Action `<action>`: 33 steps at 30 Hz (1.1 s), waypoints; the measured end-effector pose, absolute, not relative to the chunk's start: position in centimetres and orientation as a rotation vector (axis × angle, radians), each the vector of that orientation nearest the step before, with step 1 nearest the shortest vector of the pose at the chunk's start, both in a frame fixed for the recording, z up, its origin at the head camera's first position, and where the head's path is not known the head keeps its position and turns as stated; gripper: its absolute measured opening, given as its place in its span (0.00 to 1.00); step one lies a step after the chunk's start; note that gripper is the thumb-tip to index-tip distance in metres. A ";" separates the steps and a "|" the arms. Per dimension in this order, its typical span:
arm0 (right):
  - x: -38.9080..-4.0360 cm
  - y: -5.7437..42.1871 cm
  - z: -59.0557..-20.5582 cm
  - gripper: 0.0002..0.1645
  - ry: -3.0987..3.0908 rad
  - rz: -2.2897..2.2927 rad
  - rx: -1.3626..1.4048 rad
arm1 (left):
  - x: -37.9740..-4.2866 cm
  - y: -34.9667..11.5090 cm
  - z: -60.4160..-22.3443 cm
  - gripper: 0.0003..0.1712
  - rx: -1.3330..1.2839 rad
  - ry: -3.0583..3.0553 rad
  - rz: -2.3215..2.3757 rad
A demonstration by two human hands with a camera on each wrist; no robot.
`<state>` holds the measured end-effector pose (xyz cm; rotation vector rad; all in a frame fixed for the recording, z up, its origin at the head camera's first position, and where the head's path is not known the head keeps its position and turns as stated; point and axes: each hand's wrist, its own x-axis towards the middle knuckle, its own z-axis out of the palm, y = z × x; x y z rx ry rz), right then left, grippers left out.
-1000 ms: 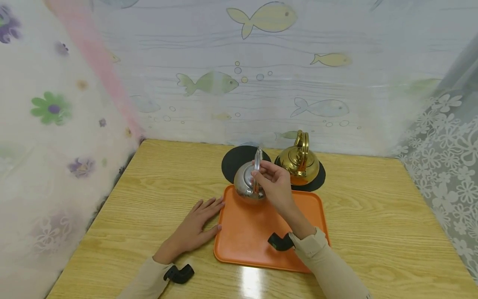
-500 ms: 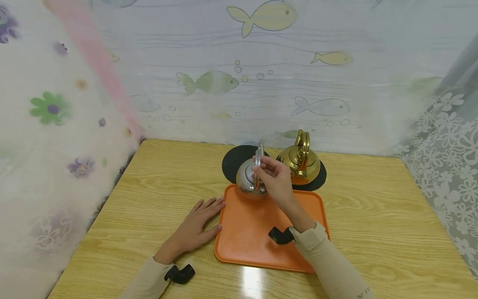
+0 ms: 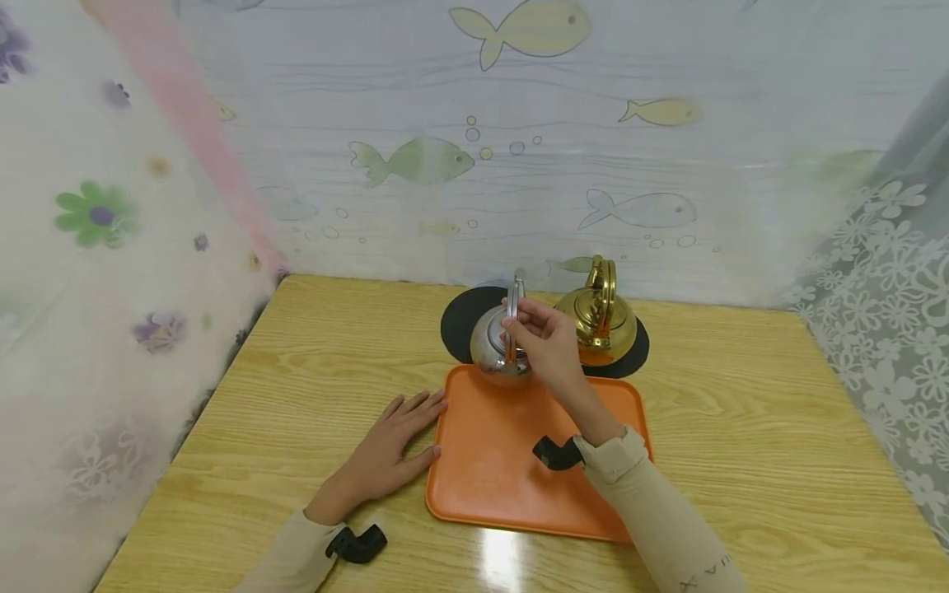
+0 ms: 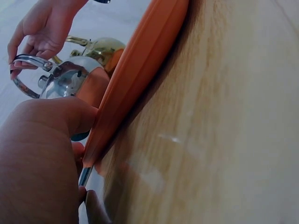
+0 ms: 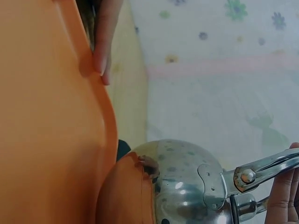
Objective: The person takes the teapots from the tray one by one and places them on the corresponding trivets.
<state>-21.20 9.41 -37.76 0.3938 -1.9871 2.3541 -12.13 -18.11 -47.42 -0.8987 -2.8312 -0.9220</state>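
Note:
My right hand (image 3: pixel 550 339) pinches the upright handle of a shiny silver kettle (image 3: pixel 493 350). The kettle hangs over the far left part of an orange tray (image 3: pixel 511 461); in the right wrist view its polished side (image 5: pixel 187 186) mirrors the tray. Flat on the wooden table, my left hand (image 3: pixel 385 449) touches the tray's left rim with its fingertips and thumb, the fingers straight. Just right of the silver kettle, a gold kettle (image 3: pixel 596 317) stands on a black round mat (image 3: pixel 630 358), partly behind my right hand.
Another black round mat (image 3: pixel 463 317) lies behind the silver kettle, partly covered by it. The wooden table (image 3: pixel 741 428) meets a fish-patterned wall covering (image 3: pixel 415 231) at its back edge. A lace curtain (image 3: pixel 900 346) hangs at the right.
My right hand has moved the silver kettle slightly away from me and a little to the right, toward the back mats. The left hand and the tray stay in place.

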 end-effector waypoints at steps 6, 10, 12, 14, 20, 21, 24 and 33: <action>-21.5 9.5 -37.7 0.22 -1.985 2.382 0.379 | -12.1 -18.1 -47.2 0.36 -0.902 -2.828 -0.919; -21.7 9.5 -37.8 0.23 -1.970 2.408 0.388 | -12.0 -18.1 -47.1 0.36 -0.903 -2.829 -0.918; -21.9 9.5 -37.8 0.23 -1.960 2.424 0.389 | -12.0 -18.1 -47.1 0.36 -0.901 -2.831 -0.919; -22.1 9.5 -37.8 0.23 -1.951 2.443 0.380 | -12.0 -18.1 -47.1 0.36 -0.900 -2.831 -0.921; -22.8 9.6 -37.9 0.23 -1.953 2.458 0.380 | -12.0 -18.1 -47.1 0.37 -0.895 -2.837 -0.931; -22.9 9.6 -37.9 0.23 -1.957 2.453 0.388 | -12.0 -18.1 -47.1 0.36 -0.894 -2.839 -0.930; -23.3 9.6 -38.0 0.24 -1.963 2.443 0.385 | -12.0 -18.1 -47.2 0.36 -0.893 -2.841 -0.926; -24.1 9.7 -37.7 0.23 -1.969 2.433 0.380 | -12.0 -18.1 -47.3 0.37 -0.905 -2.821 -0.923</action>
